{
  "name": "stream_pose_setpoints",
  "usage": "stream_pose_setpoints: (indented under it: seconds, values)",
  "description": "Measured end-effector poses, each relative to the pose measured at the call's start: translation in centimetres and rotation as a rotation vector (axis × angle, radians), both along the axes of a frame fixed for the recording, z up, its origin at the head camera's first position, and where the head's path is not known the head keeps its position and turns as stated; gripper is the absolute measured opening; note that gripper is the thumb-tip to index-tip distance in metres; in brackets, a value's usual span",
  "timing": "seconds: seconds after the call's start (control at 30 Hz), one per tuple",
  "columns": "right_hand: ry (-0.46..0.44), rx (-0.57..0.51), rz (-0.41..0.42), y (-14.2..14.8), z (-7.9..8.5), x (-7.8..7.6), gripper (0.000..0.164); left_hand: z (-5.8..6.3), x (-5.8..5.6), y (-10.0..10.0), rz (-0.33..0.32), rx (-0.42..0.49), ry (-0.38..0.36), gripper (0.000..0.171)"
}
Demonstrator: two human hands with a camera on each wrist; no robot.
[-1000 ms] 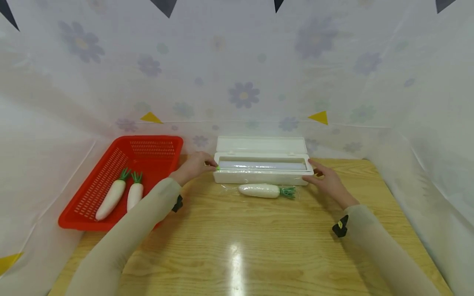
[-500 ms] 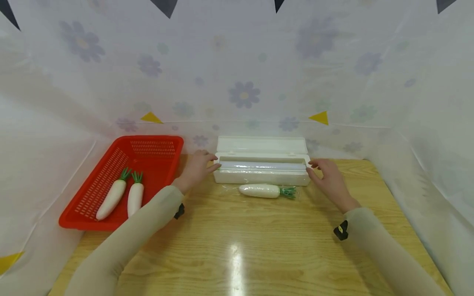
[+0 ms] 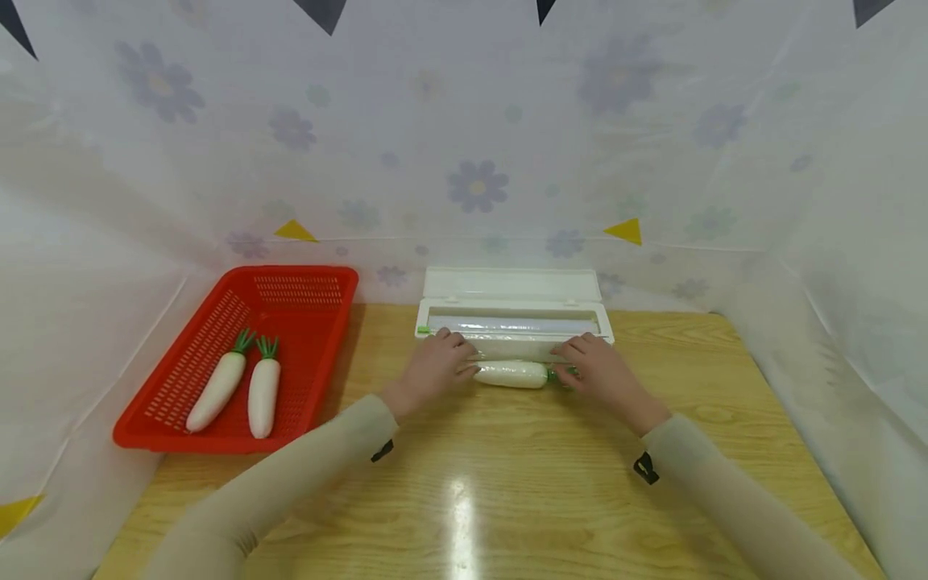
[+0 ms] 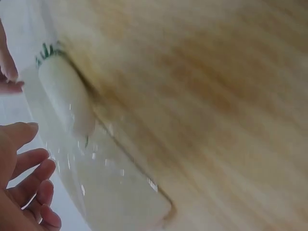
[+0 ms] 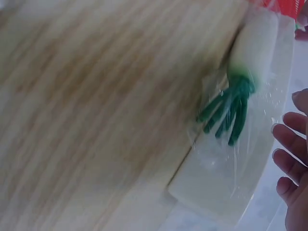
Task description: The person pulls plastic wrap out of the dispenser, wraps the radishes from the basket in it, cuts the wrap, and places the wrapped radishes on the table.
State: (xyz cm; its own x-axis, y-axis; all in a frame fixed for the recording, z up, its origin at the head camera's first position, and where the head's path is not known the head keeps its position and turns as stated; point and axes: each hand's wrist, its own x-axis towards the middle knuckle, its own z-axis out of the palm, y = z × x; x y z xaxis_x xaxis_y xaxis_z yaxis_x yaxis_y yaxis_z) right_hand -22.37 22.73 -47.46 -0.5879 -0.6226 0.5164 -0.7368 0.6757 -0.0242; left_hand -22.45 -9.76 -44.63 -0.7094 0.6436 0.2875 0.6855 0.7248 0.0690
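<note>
A white radish (image 3: 515, 373) with green leaves lies wrapped in clear film on the table, along the front of a white cling film box (image 3: 507, 350). The box's lid (image 3: 511, 283) stands raised, baring the film roll (image 3: 536, 325). At the radish's tip end is my left hand (image 3: 435, 366), its fingers loosely bent. My right hand (image 3: 598, 366) hovers by the leaf end, partly covering the leaves in the head view. Both wrist views show the fingers relaxed and apart from the radish (image 4: 67, 96), with nothing between them. A green slider (image 3: 424, 329) sits at the box's left end.
To the left stands a red plastic basket (image 3: 138, 439) holding two more white radishes, one long (image 3: 217, 391) and one shorter (image 3: 264, 395). A flowered curtain (image 3: 478, 185) closes off the back and sides of the wooden table (image 3: 507, 483).
Both hands have left the ends of the box and come inward and nearer, down to the two ends of the wrapped radish. Box and radish look unmoved.
</note>
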Motion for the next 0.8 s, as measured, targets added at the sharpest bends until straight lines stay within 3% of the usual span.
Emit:
stream_pose_setpoints:
  seconds: [0.13,0.27,0.5,0.8]
  values:
    - [-0.036,0.052,0.014,-0.9,-0.6,0.4,0.029,-1.2,0.7,1.5,-0.021,0.01,-0.071,0.029]
    - [-0.059,0.075,0.006,-1.5,-1.2,0.7,0.031,-1.6,1.1,2.5,0.006,0.017,-0.13,0.031]
    - [-0.064,0.113,-0.031,-2.1,-1.7,1.1,0.042,-2.2,1.0,3.1,0.051,-0.03,-0.129,0.025]
    - [-0.122,0.185,-0.113,-2.7,-1.4,1.4,0.049,-3.5,0.4,3.3,0.063,0.011,-0.131,0.035]
